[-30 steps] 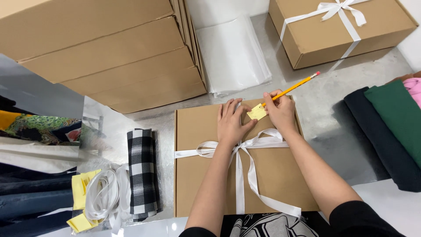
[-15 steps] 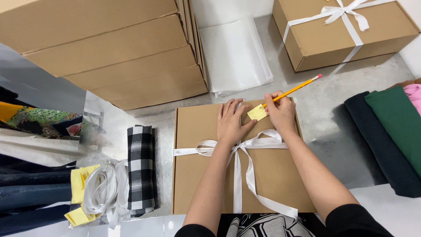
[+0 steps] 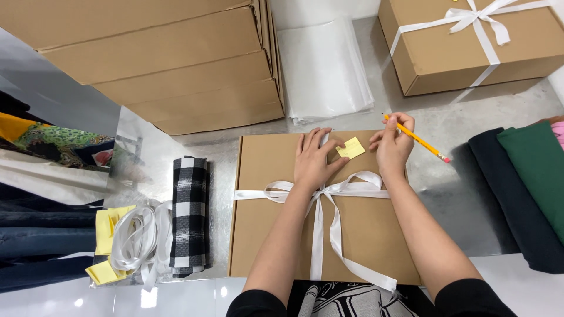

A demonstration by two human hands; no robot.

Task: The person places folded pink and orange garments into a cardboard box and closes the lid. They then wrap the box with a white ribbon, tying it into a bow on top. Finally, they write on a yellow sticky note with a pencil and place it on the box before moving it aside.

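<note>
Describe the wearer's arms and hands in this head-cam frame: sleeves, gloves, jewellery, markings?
Both hands are bare: the left hand and the right hand wear no gloves, and no rings, watch or bracelets show. The forearms are uncovered from wrist to above the elbow. Short black sleeves appear at the bottom edge on both arms. No tattoos or other markings are visible.

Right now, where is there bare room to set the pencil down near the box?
Bare grey surface lies right of the ribboned box, between it and the dark folded cloth, below the right hand holding the pencil. A narrower strip runs between the plastic sheets and the second tied box. The left side is crowded: checked fabric roll, ribbon coil.
</note>
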